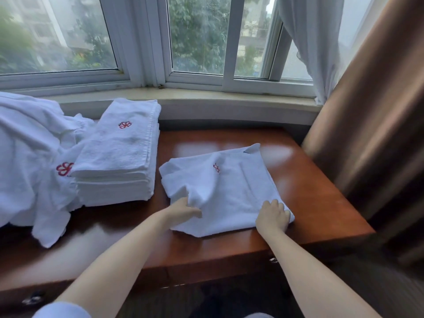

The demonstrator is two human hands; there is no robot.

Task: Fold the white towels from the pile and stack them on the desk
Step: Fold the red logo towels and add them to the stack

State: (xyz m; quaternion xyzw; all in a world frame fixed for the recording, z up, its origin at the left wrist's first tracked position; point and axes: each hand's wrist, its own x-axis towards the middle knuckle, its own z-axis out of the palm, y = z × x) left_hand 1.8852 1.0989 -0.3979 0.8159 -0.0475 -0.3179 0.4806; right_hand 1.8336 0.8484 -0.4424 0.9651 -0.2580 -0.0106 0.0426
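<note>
A partly folded white towel (231, 187) with a small red emblem lies on the wooden desk (316, 198), right of centre. My left hand (183, 208) grips a raised bunch of cloth at its near left edge. My right hand (273, 216) holds the towel's near right corner, fingers curled over the edge. A neat stack of folded white towels (119, 157) stands to the left, red emblem on top. Further left sprawls the unfolded pile of white towels (29, 161), draping over the desk's left part.
A window sill (206, 102) and window run along the back of the desk. A brown curtain (371, 125) hangs at the right, close to the desk's right edge. A white sheer curtain (314, 42) hangs beside it. Drawer handles show on the desk front.
</note>
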